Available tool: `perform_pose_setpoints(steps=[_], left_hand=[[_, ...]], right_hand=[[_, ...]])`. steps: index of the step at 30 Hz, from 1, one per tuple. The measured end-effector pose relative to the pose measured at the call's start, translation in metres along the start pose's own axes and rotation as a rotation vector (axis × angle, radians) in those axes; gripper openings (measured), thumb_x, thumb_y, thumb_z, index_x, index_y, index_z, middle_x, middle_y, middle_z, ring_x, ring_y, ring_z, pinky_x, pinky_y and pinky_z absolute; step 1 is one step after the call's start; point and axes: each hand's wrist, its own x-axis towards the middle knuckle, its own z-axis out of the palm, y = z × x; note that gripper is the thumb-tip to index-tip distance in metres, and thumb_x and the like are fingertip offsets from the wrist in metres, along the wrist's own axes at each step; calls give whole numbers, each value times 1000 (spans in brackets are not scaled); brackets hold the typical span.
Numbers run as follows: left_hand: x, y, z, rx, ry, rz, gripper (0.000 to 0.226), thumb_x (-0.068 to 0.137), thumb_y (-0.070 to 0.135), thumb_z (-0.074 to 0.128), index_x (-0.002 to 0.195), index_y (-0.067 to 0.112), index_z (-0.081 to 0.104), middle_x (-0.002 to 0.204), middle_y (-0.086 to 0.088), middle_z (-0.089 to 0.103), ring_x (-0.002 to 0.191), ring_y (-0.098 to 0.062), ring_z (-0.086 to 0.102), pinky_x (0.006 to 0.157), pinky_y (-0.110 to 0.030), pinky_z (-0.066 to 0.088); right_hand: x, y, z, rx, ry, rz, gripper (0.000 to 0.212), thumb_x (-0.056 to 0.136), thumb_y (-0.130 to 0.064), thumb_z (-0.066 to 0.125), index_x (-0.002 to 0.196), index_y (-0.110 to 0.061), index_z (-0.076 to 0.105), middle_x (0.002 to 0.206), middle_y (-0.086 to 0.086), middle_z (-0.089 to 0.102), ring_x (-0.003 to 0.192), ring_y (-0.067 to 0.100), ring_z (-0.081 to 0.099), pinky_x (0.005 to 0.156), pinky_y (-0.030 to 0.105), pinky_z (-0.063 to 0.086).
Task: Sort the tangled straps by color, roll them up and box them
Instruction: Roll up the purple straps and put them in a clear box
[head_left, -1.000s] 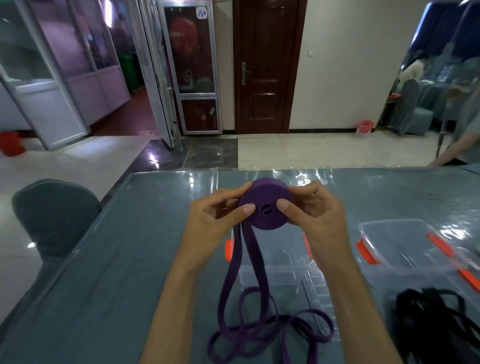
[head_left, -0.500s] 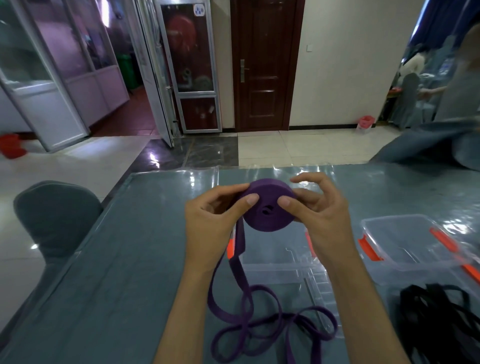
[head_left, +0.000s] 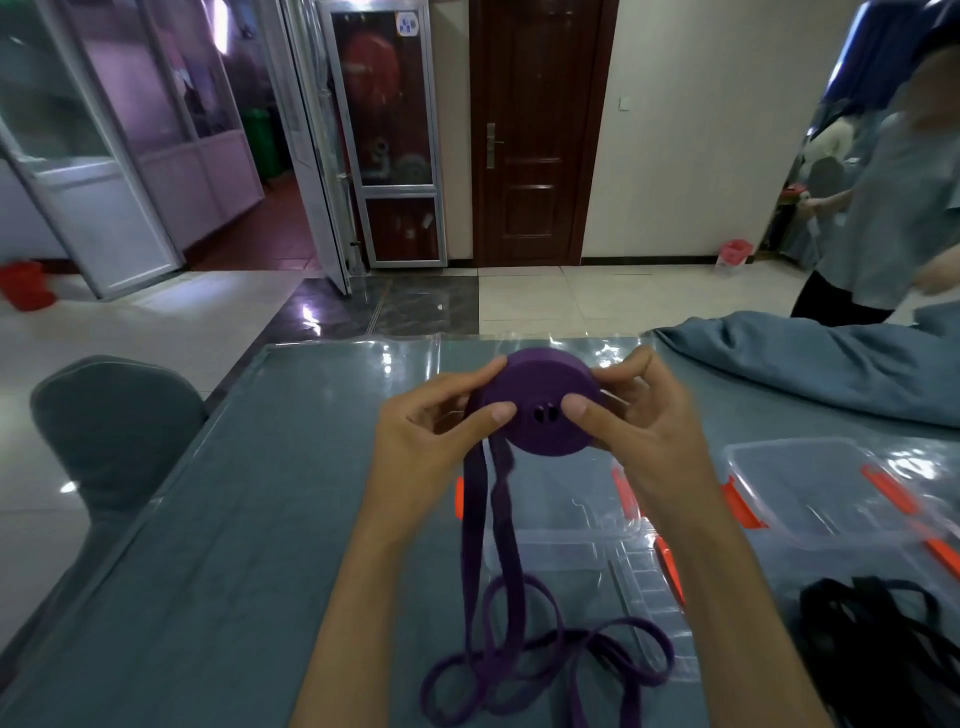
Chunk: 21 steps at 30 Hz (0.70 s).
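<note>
Purple strap roll (head_left: 540, 405) with purple loose loops (head_left: 524, 670); black straps (head_left: 878, 639); clear boxes (head_left: 810, 493) with orange latches (head_left: 743, 504); grey-blue worktop (head_left: 234, 545).

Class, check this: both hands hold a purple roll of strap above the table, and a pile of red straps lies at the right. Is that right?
Not quite. The head view shows the pile of straps is black, not red. Both hands, left and right, do hold the purple roll above the table.

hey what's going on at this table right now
A person is winding a purple strap into a roll, holding it up over the table with the left hand and right hand, thumbs pressed on its face. The unrolled tail hangs down to loose loops on the table. A tangle of black straps and clear boxes wait alongside.
</note>
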Motion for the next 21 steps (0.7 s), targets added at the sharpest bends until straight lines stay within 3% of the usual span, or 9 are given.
perform_pose_setpoints(steps=[3, 6, 10, 12, 15, 19, 21], left_hand=[[-3, -2, 10, 2, 117, 24, 29, 86, 16, 86, 114, 25, 80, 109, 0, 81, 103, -19, 78, 88, -22, 61], [-2, -2, 12, -35, 70, -47, 33, 88, 15, 82, 121, 18, 79, 112, -5, 80, 107, -22, 77, 91, -25, 60], [0, -4, 8, 46, 62, 7, 35, 87, 16, 84, 121, 24, 79, 112, -1, 80, 107, -20, 77, 92, -31, 62], [-3, -4, 13, 24, 110, 16, 33, 87, 18, 86, 118, 27, 79, 113, 1, 80, 108, -19, 77, 90, -26, 61], [-1, -3, 10, -23, 34, -62, 35, 90, 19, 82, 124, 24, 78, 115, -3, 79, 108, -21, 76, 91, -25, 61], [-1, -6, 4, 68, 54, 2, 35, 85, 15, 86, 119, 19, 79, 109, -4, 80, 103, -22, 77, 90, -30, 63], [-4, -6, 9, 12, 130, -8, 29, 84, 18, 87, 112, 20, 80, 106, -3, 81, 100, -20, 78, 85, -24, 62]], right_hand=[[2, 0, -5, -56, -34, 28, 32, 82, -28, 90, 100, -28, 63, 104, 13, 80, 96, 32, 79, 77, 38, 66], [-1, 3, -4, -71, 15, -67, 35, 84, -32, 87, 115, -34, 71, 112, 7, 80, 103, 29, 78, 81, 40, 66], [-2, 3, -5, -7, -9, 19, 30, 79, -31, 91, 93, -26, 65, 107, 13, 79, 99, 33, 79, 76, 37, 66], [-1, 4, -5, -36, -14, 6, 29, 82, -28, 89, 99, -28, 66, 105, 12, 80, 96, 32, 79, 74, 34, 65], [-1, 8, -2, -45, 33, -83, 30, 88, -23, 83, 115, -28, 72, 111, 9, 80, 102, 29, 78, 80, 38, 66], [-1, 10, -3, -46, -40, 39, 27, 83, -22, 87, 98, -25, 64, 108, 12, 79, 99, 32, 78, 82, 41, 66], [-1, 13, -3, -64, -32, 28, 33, 83, -23, 88, 105, -26, 64, 106, 12, 79, 96, 33, 79, 78, 42, 66]])
